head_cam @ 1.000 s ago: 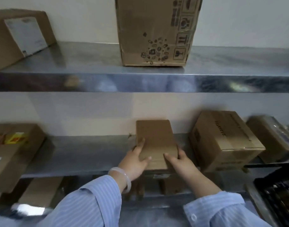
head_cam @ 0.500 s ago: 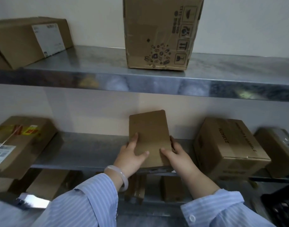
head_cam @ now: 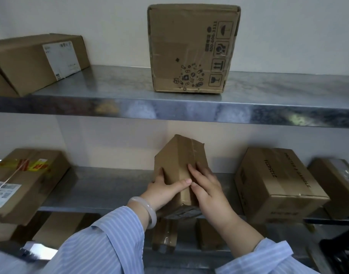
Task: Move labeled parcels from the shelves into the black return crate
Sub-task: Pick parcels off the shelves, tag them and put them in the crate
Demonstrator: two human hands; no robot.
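A small plain brown parcel [head_cam: 178,161] stands tilted up on its near edge at the front of the middle shelf [head_cam: 102,190]. My left hand [head_cam: 163,189] grips its left side, thumb across the front face. My right hand [head_cam: 206,185] lies on its taped right face with fingers spread and straight. No label shows on the faces turned to me. A corner of the black crate [head_cam: 341,254] shows at the bottom right.
Upper shelf [head_cam: 268,91] carries a tall printed box [head_cam: 191,48] and a labeled box [head_cam: 35,62] at left. On the middle shelf: a labeled, taped box [head_cam: 25,182] at left, two boxes [head_cam: 278,184] at right. More boxes sit on the shelf below.
The small parcel has been tipped from lying flat to standing on edge and turned, showing its taped side. Both hands rose with it. The view shifted up slightly.
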